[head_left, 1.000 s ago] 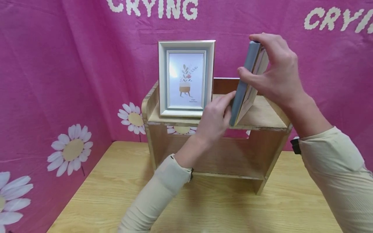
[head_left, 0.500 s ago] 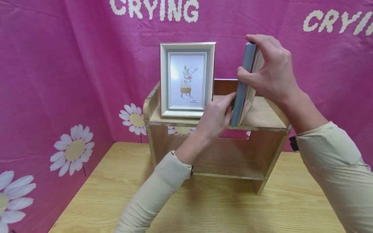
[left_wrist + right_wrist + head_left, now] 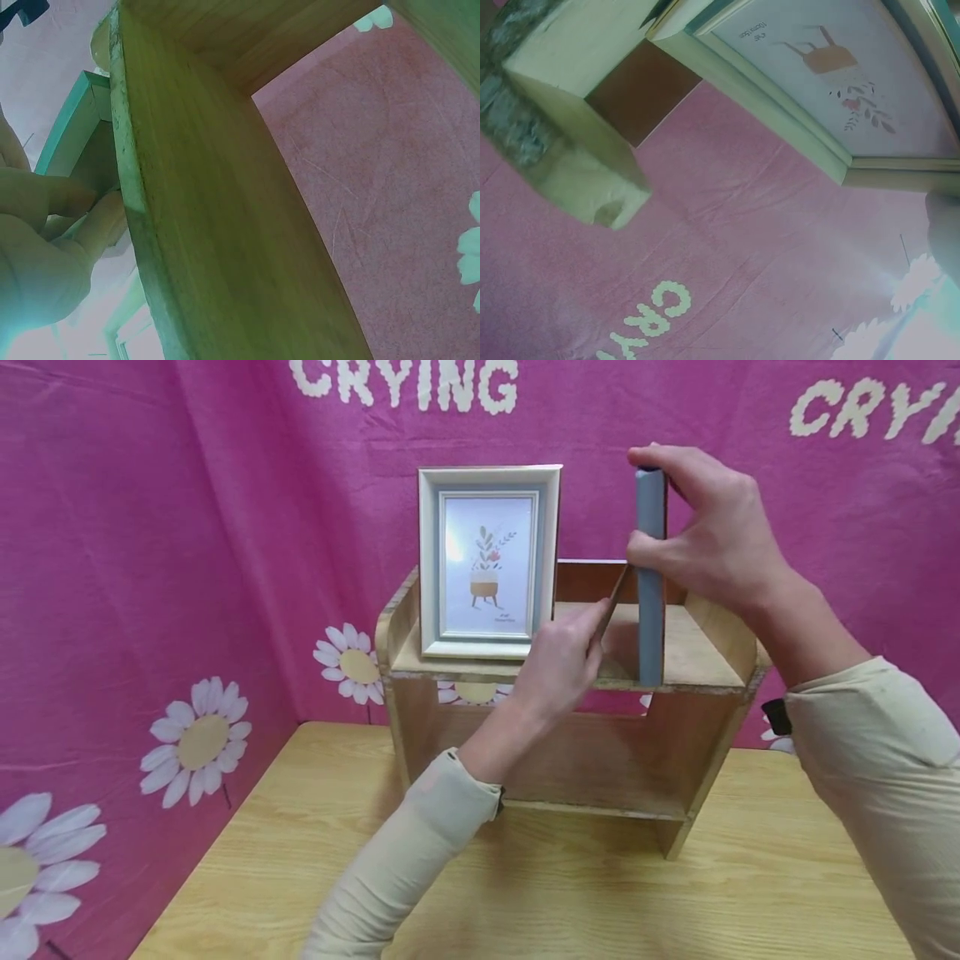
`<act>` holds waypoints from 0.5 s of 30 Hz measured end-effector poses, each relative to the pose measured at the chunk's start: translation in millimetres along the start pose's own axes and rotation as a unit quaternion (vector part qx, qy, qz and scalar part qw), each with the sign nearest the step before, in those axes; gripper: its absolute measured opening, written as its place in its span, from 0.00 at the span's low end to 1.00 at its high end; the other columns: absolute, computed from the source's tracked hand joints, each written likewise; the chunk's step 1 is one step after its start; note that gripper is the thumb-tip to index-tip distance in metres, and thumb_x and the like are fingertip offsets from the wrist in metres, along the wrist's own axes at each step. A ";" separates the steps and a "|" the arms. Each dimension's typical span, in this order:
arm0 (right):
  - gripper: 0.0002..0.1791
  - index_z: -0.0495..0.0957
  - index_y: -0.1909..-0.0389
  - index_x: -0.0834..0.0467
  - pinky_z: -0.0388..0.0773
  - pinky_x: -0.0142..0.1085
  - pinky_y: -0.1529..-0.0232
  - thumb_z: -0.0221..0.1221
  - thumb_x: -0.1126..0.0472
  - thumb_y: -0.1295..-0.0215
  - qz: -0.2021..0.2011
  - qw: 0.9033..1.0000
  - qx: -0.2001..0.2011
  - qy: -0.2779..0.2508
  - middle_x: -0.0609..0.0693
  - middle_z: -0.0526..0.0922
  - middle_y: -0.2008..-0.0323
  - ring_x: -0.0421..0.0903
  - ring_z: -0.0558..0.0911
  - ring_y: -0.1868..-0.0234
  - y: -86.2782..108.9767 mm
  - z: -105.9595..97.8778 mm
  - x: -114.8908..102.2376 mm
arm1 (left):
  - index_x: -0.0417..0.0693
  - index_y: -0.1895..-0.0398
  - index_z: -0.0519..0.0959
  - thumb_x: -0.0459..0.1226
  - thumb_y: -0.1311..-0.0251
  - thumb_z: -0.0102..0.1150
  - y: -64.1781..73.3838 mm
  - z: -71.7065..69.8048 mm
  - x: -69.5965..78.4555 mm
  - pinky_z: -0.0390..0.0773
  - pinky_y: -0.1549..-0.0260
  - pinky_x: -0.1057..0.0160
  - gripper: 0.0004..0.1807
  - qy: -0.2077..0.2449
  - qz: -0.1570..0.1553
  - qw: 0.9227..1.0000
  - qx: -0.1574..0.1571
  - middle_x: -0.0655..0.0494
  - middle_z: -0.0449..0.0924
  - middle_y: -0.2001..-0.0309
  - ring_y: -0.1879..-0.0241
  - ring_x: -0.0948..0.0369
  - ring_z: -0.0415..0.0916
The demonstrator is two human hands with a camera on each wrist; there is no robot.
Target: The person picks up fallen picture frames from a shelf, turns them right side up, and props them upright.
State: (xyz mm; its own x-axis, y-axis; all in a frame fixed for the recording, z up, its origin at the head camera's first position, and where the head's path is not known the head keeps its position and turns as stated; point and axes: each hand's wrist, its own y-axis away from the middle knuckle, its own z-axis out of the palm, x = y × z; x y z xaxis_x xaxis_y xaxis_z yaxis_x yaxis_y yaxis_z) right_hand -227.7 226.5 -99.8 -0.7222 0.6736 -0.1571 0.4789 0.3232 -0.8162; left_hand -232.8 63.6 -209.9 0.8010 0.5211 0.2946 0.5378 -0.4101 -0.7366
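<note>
A picture frame (image 3: 651,602) stands edge-on on the top board of a small wooden shelf (image 3: 708,652). My right hand (image 3: 720,527) grips its upper part, with a finger over the top edge and the thumb on the side. My left hand (image 3: 558,664) pinches the thin stand leg (image 3: 615,597) that slants out from the back of this frame. In the right wrist view the front of the picture frame (image 3: 780,112) shows a plant print. The left wrist view shows my left hand (image 3: 56,240) beside the shelf board. Left of both hands, another picture frame (image 3: 489,564) stands upright, facing me.
The shelf stands on a wood-grain table (image 3: 570,893), with raised side panels at both ends of its top. Behind it hangs a pink cloth (image 3: 360,493) with daisies and white letters.
The gripped frame has turned from a slant to edge-on and upright. Its stand leg now shows, swung away from the back in my left hand.
</note>
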 end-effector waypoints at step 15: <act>0.37 0.76 0.36 0.61 0.70 0.29 0.36 0.65 0.79 0.53 0.009 0.999 -0.039 -0.036 0.57 0.77 0.38 0.28 0.74 0.45 7.0 -14.5 9.8 | 0.33 0.39 0.75 0.23 0.36 0.54 3.6 11.8 2.7 0.75 0.44 0.72 0.21 -0.022 0.009 1.000 0.013 0.42 0.82 0.45 0.44 0.53 0.80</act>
State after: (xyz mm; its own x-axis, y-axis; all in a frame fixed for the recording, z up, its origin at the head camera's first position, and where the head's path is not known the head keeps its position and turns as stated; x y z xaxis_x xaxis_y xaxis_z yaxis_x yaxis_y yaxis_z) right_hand -224.2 245.0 -99.0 -0.7453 0.6315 -0.2137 0.5280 0.3634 -0.7676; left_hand -231.8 72.3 -218.9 0.7980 0.5468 0.2534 0.5154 -0.4010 -0.7574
